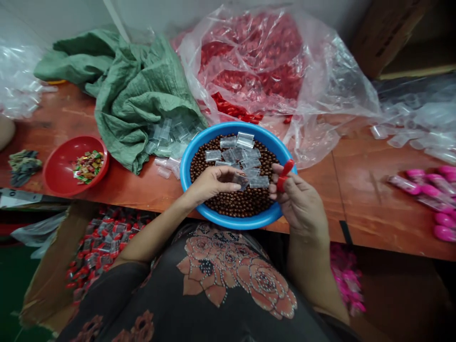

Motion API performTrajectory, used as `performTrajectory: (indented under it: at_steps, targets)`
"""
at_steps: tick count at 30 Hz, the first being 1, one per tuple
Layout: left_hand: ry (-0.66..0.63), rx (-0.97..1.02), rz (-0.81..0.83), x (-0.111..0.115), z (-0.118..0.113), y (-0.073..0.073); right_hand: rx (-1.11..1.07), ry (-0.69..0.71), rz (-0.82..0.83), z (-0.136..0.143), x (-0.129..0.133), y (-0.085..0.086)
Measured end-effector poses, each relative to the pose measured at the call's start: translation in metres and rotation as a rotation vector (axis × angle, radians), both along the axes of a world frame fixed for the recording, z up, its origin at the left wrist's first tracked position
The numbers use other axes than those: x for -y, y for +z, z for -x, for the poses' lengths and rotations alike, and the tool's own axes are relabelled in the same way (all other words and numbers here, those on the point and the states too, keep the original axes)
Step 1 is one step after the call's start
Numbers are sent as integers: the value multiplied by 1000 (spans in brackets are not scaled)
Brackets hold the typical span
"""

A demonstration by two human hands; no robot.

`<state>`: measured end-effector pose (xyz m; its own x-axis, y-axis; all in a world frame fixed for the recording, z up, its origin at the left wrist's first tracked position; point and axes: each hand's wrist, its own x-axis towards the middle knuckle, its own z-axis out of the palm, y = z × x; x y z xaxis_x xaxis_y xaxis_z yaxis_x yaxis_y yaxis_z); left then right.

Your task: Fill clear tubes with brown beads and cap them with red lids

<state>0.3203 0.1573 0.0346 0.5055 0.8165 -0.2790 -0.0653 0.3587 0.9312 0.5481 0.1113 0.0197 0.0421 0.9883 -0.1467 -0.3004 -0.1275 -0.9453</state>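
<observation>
Over the blue basin, my left hand pinches a small clear plastic tube between thumb and fingers. At the basin's right rim my right hand grips a shiny red plastic cap, part of which sticks up above the fingers. Small round brown balls fill the basin. On top of them lie several clear plastic tubes, some close to my left fingertips. Whether the tube in my left hand has anything inside, I cannot tell.
Behind the basin lies a clear bag of red pieces. Left are a green cloth sack with clear tubes and a red bowl of wrapped bits. Pink-capped tubes lie right. Below the table, a carton holds red-capped pieces.
</observation>
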Motion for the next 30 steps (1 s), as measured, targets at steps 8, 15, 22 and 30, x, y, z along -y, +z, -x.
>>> performTrajectory:
  at_steps: [8, 15, 22, 30]
  targets:
    - [18, 114, 189, 2, 12, 1, 255, -51, -86, 18, -4, -2]
    - [63, 145, 171, 11, 14, -1, 147, -129, -157, 24, -5, 13]
    - [57, 106, -25, 22, 3, -5, 213, -57, -253, 49, 0, 5]
    - [43, -17, -189, 26, 11, -6, 745, 81, -633, 30, 3, 4]
